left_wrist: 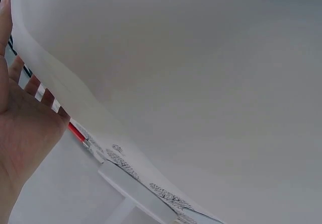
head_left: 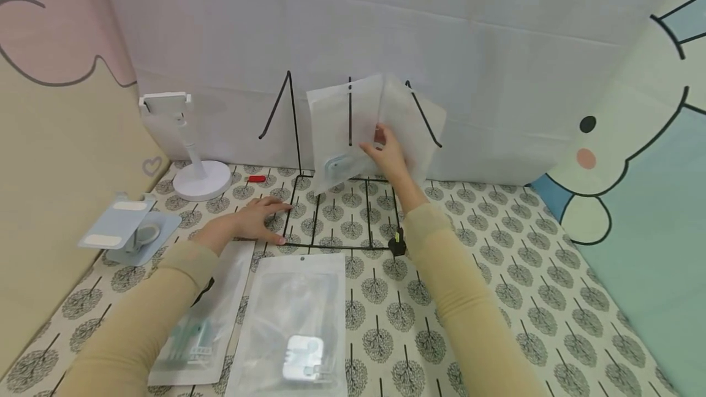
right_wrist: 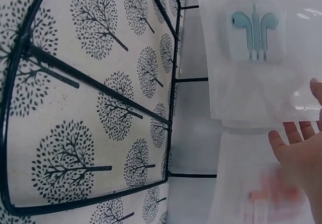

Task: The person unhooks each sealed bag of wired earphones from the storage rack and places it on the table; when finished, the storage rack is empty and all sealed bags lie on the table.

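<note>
1 black wire rack (head_left: 342,247) w/ 3 bent prongs stands on the cream tree-print tabletop (head_left: 474,219). 2 frosted plastic bags hang on it, 1 per prong: a L bag (head_left: 331,115) on the mid prong w/ 1 teal wired earphone set (right_wrist: 256,32) in a clear case, & a R bag (head_left: 421,118) on the R prong w/ 1 blurred pinkish item (right_wrist: 276,191).

2 hands in view. R hand (head_left: 390,155) is at the L bag's edge, btwn both bags; thumb & fingers stand apart, can't tell how much they touch. L hand (head_left: 256,219) is spread wide, index & thumb tips by the rack's L base bar, holding nothing.

2 more clear-front bags lie flat nearer the person: 1 w/ a white charger block (head_left: 303,354), 1 partly under the L sleeve w/ teal items (head_left: 190,342).

Far L: 1 white round-base phone stand (head_left: 201,181), 1 pale-blue folding stand (head_left: 121,219), 1 small red-handled tool (head_left: 257,179). 1 black lump (head_left: 396,245) sits at the rack's front R corner.
</note>
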Available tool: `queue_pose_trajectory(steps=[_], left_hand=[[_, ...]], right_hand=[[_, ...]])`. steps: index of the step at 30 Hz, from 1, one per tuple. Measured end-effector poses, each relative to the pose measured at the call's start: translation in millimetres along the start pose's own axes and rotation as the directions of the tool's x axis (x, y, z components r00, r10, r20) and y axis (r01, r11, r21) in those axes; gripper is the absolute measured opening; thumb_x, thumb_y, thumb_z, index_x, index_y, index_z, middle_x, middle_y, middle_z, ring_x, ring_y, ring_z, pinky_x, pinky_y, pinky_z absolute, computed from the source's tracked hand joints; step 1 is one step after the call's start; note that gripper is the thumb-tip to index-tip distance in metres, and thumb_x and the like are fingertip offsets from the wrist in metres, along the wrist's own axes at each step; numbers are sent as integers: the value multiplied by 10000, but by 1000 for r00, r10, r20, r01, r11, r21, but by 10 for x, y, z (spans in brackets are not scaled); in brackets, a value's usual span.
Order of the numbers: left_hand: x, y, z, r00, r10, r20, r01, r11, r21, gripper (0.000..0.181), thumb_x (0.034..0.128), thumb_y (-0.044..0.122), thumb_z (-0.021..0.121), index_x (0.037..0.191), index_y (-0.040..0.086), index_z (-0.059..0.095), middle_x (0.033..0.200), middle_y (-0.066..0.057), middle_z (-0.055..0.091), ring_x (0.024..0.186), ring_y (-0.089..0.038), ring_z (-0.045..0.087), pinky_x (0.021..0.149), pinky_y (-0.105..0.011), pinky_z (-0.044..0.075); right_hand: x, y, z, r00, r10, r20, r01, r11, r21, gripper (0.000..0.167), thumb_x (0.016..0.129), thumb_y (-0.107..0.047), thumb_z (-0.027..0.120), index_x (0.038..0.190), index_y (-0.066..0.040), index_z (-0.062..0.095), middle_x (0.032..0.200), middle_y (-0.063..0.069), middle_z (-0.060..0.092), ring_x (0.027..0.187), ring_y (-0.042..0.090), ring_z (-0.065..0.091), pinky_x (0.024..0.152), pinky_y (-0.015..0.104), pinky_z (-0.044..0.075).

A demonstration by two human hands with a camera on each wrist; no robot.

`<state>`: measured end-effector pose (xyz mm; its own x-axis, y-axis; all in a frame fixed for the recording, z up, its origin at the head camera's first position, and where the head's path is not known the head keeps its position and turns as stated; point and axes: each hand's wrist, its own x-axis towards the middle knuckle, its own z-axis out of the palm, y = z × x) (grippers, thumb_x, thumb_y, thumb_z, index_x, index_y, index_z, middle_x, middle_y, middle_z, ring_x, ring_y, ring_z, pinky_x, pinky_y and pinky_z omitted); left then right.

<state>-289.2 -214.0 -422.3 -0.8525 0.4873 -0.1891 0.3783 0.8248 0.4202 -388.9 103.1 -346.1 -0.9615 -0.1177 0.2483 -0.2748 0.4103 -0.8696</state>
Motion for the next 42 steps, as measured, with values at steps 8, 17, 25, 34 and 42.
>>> queue_pose_trajectory(steps=[8, 17, 25, 34, 42], left_hand=[[-12, 15, -13, 1000, 3, 6, -3, 1000, -9, 906, 782, 508, 712, 1485, 116, 296, 1529, -219, 179, 1345, -580, 88, 987, -775, 159], [42, -1, -1, 1000, 4, 10, -4, 1000, 0, 911, 776, 537, 704, 1490, 145, 296, 1535, -202, 179, 1353, -576, 72, 989, -777, 145], [5, -53, -9, 1000, 13, 4, -13, 1000, 6, 911, 774, 532, 708, 1485, 131, 302, 1528, -216, 186, 1343, -578, 103, 988, -772, 165], [-49, -32, -31, 1000, 15, 5, -15, 1000, -5, 907, 780, 523, 707, 1483, 118, 301, 1522, -226, 187, 1341, -570, 110, 992, -767, 166], [-48, -10, -35, 1000, 15, 6, -15, 1000, -4, 904, 782, 510, 712, 1484, 116, 299, 1523, -226, 184, 1340, -577, 103, 990, -768, 170]], right_hand=[[-107, 72, -30, 999, -9, -38, 8, 1000, -14, 405, 898, -244, 654, 1202, -32, 489, 1229, 137, 550, 1186, 263, 512, 1000, 353, 450], [-273, 137, -148, 996, -78, -49, 80, 996, 36, 349, 906, -252, 645, 1139, -10, 548, 1126, 153, 617, 1079, 259, 585, 940, 348, 490], [-384, 120, -223, 982, -165, -91, 163, 986, -28, 296, 907, -257, 643, 983, 14, 552, 972, 150, 614, 902, 227, 584, 860, 347, 508], [-563, -78, -297, 975, -184, -121, 188, 982, 17, 256, 897, -99, 641, 1027, 99, 546, 992, 249, 630, 879, 234, 596, 830, 292, 527], [-798, -363, -457, 960, -206, -189, 204, 978, -31, 271, 901, -64, 625, 1097, 106, 548, 1007, 248, 611, 803, 125, 577, 726, 155, 499]])
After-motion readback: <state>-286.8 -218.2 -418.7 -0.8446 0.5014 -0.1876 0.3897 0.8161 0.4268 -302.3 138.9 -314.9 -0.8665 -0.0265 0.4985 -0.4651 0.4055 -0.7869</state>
